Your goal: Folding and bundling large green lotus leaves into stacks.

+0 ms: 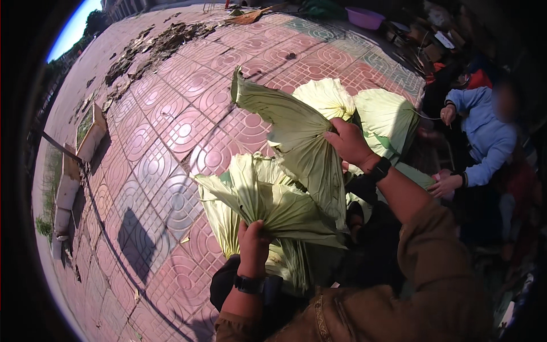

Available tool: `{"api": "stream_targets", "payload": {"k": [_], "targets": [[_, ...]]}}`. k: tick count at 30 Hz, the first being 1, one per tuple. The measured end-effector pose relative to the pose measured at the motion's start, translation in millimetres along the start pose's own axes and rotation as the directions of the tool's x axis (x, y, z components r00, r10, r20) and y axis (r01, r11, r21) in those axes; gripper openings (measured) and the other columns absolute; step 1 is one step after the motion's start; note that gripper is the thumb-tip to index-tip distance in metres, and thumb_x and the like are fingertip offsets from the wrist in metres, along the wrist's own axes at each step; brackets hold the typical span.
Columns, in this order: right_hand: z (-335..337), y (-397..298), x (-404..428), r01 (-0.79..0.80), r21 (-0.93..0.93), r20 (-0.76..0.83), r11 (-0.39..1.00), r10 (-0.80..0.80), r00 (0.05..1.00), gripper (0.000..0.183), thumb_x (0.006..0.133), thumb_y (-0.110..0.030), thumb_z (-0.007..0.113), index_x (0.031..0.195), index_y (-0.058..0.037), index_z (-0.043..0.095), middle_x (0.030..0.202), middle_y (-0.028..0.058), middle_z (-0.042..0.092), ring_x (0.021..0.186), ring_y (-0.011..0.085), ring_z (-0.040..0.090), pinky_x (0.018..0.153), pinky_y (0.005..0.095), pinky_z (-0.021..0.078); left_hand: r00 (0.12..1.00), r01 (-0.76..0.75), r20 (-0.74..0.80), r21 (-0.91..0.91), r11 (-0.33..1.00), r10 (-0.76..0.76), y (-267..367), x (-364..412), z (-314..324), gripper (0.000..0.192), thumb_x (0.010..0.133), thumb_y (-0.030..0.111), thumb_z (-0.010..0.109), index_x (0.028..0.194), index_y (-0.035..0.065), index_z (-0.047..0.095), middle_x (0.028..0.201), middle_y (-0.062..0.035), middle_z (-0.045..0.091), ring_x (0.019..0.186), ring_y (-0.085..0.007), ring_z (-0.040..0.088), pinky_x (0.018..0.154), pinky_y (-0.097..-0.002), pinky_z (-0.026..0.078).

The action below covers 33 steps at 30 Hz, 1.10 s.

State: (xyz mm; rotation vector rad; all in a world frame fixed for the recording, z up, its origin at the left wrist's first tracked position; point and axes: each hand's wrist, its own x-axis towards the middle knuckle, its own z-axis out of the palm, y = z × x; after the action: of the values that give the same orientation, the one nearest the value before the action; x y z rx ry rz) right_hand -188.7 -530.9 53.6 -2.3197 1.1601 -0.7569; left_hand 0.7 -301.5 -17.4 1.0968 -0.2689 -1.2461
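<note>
My left hand (253, 243) is closed around the gathered base of a pale green dried lotus leaf (295, 209) at the lower middle. Higher and to the right, my right hand (348, 141) grips another large leaf (299, 128) near its centre, where the veins meet; its far edge curls up. Both leaves are creased and wide, and they overlap in view. More such leaves lie beneath them near my legs. Beyond my right hand are two lighter leaves, one round (327, 98), one partly shaded (382, 115). A dark band is on each of my wrists.
A person in a light blue top (491, 124) sits at the right, one hand at a leaf's edge, the other by a thin stem. Patterned pink paving (183, 128) spreads ahead. Dark dried scraps (158, 47), a purple basin (364, 18) and foam planter boxes (92, 132) stand or lie farther off.
</note>
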Motion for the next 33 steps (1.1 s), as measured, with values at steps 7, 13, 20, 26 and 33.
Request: {"api": "stream_targets", "payload": {"k": [7, 13, 20, 26, 33], "targets": [[2.4, 92.0, 78.2, -0.213, 0.540, -0.118, 0.814, 0.324, 0.939, 0.018, 0.082, -0.017, 0.053, 0.082, 0.0013, 0.052, 0.061, 0.0014, 0.049, 0.051, 0.0083, 0.045, 0.047, 0.0259, 0.0395, 0.984, 0.165, -0.063, -0.039, 0.986, -0.167, -13.6, 29.2, -8.8, 0.020, 0.074, 0.007, 0.048, 0.094, 0.0047, 0.045, 0.085, -0.0058, 0.048, 0.071, -0.0162, 0.050, 0.057, -0.0290, 0.045], [15.5, 178.0, 122.9, -0.380, 0.682, -0.091, 0.624, 0.588, 0.803, 0.023, 0.082, -0.025, 0.052, 0.087, -0.0022, 0.055, 0.055, -0.0010, 0.044, 0.039, 0.0086, 0.041, 0.036, 0.0237, 0.0382, 0.956, 0.251, -0.113, -0.158, 0.955, -0.270, -26.0, 45.8, -3.4, 0.033, 0.074, 0.003, 0.045, 0.107, 0.0021, 0.041, 0.100, -0.0115, 0.051, 0.089, -0.0245, 0.054, 0.076, -0.0380, 0.046], [35.7, 259.8, 104.8, -0.708, 0.390, -0.152, 0.589, 0.800, 0.581, 0.062, 0.080, -0.032, 0.051, 0.127, 0.0021, 0.029, 0.093, 0.0125, 0.055, 0.058, 0.0170, 0.059, 0.043, 0.0262, 0.0472, 0.932, 0.325, -0.132, -0.109, 0.939, -0.338, -37.7, 58.0, 7.7, 0.032, 0.076, 0.003, 0.045, 0.108, 0.0036, 0.042, 0.100, -0.0113, 0.052, 0.088, -0.0244, 0.055, 0.076, -0.0371, 0.047], [68.0, 207.0, 47.2, -0.784, 0.219, 0.452, 0.581, 0.651, 0.609, 0.027, 0.076, -0.022, 0.055, 0.091, 0.0008, 0.054, 0.060, 0.0047, 0.053, 0.046, 0.0116, 0.052, 0.037, 0.0253, 0.0409, 0.937, 0.314, -0.120, -0.115, 0.942, -0.327, -31.3, 60.7, 24.3, 0.031, 0.078, 0.004, 0.044, 0.109, 0.0039, 0.041, 0.100, -0.0111, 0.053, 0.086, -0.0229, 0.056, 0.075, -0.0347, 0.047], [87.9, 38.5, -34.5, -0.175, 0.299, 0.755, 0.938, -0.120, 0.645, 0.057, 0.073, -0.039, 0.062, 0.113, -0.0008, 0.048, 0.099, 0.0147, 0.056, 0.085, 0.0228, 0.056, 0.073, 0.0310, 0.0454, 0.971, 0.232, -0.055, -0.046, 0.972, -0.234, -34.8, 42.2, 12.3, 0.029, 0.080, 0.007, 0.047, 0.107, 0.0037, 0.041, 0.095, -0.0086, 0.053, 0.080, -0.0179, 0.056, 0.066, -0.0299, 0.047]]}}
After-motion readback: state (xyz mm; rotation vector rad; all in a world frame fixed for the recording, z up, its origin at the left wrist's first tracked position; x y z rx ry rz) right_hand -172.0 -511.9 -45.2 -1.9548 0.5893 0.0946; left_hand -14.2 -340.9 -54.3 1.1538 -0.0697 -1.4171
